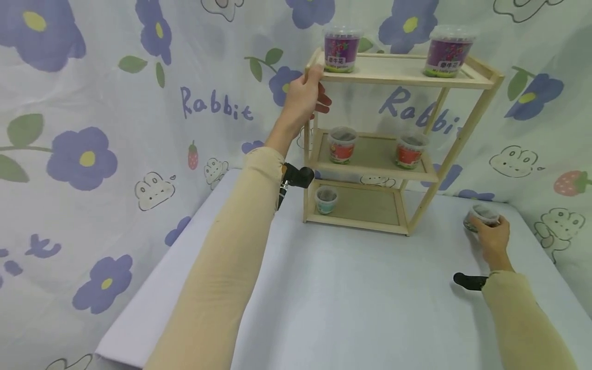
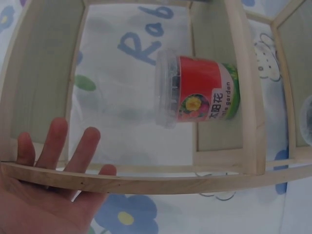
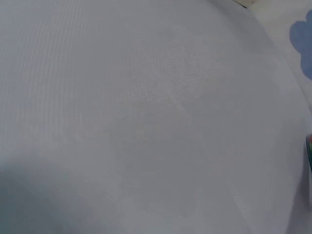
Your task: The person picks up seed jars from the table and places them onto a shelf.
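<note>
My left hand (image 1: 302, 100) grips the top left corner of a three-tier wooden shelf (image 1: 384, 69). In the left wrist view, the fingers of the left hand (image 2: 53, 195) reach behind the shelf's upright post (image 2: 146, 184). Nearest to it on the top tier is a purple-labelled plastic cup (image 1: 341, 49). A red-labelled cup (image 2: 200, 90) with a flower picture stands on the middle tier. On the table's right, my right hand (image 1: 496, 239) holds a clear-lidded plastic cup (image 1: 483, 211); its label is mostly hidden. The right wrist view shows mainly tablecloth, without the hand.
Another purple-labelled cup (image 1: 447, 51) stands at the top tier's right end. The middle tier carries a second red-labelled cup (image 1: 409, 150) too. A small light-blue cup (image 1: 326, 200) sits at the bottom tier's left. Patterned cloth (image 1: 213, 133) hangs behind the white table (image 1: 370, 298).
</note>
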Action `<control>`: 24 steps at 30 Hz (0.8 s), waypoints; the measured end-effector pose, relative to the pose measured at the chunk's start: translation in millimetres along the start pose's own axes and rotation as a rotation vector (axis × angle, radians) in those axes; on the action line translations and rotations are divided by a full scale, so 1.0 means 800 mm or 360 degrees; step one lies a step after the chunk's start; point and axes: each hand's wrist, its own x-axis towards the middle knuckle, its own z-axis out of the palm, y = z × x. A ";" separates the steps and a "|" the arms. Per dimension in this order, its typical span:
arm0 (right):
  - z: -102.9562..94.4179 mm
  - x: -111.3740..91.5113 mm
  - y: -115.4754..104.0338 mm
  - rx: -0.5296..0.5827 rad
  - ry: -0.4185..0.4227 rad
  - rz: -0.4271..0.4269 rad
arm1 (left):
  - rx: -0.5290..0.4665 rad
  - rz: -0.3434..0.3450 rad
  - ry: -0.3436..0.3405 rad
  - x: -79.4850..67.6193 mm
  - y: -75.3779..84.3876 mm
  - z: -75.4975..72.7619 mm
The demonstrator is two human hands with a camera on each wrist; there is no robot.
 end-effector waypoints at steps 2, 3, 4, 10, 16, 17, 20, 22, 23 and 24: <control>-0.003 -0.002 -0.001 0.0049 0.0014 0.0007 | -0.0003 0.0006 -0.0007 0.000 0.000 0.002; -0.004 -0.003 -0.001 0.0062 0.0014 0.0001 | -0.0004 0.0010 -0.0005 0.001 0.000 0.003; -0.006 -0.004 -0.002 0.0069 0.0007 -0.0019 | -0.0003 0.0011 -0.0004 0.001 0.000 0.004; -0.009 -0.020 -0.005 -0.0075 -0.0142 -0.0288 | -0.0012 0.0017 0.0011 0.002 0.001 0.003; -0.004 -0.051 -0.012 -0.0209 -0.0259 -0.0468 | -0.0016 0.0022 0.0023 0.001 -0.001 -0.001; -0.004 -0.057 -0.013 -0.0220 -0.0279 -0.0470 | -0.0018 0.0025 0.0024 0.001 -0.002 -0.001; -0.004 -0.077 -0.014 -0.0202 -0.0337 -0.0480 | -0.0018 0.0026 0.0026 0.001 -0.005 -0.002; -0.007 -0.090 -0.014 -0.0193 -0.0375 -0.0497 | -0.0021 0.0035 0.0018 0.001 -0.006 -0.001; -0.009 -0.096 -0.014 -0.0186 -0.0391 -0.0503 | -0.0021 0.0043 0.0012 0.001 -0.006 -0.001; -0.011 -0.102 -0.014 -0.0183 -0.0406 -0.0510 | -0.0021 0.0044 0.0004 0.001 -0.006 0.000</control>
